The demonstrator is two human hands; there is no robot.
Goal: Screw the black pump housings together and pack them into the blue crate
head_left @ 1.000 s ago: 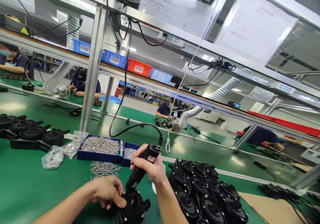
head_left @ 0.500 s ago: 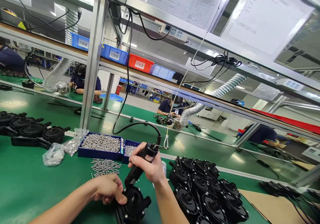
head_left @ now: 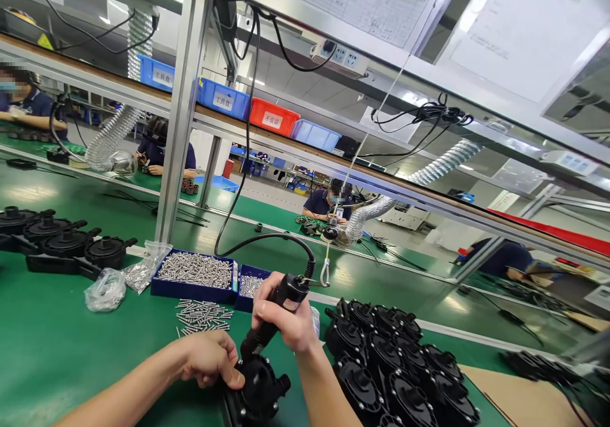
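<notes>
The right hand [head_left: 286, 312] grips the screwdriver [head_left: 276, 316] around its thick barrel, a sound hold for a stiff, corded tool; the left hand [head_left: 210, 360] pinches the edge of the black housing [head_left: 261, 386] beneath it, probably rigid, light, slightly slippery plastic.

Has a long green worktable [head_left: 52, 332], with a silver metal post [head_left: 181, 115] rising at its far side. Carries blue bins [head_left: 222, 100] and one red bin [head_left: 274, 118] on a brown-edged shelf [head_left: 229, 124]. Shows farther back a pale grey floor [head_left: 267, 193], flexible silver ducts [head_left: 369, 217], and whitish light reflected upon green surfaces.
</notes>
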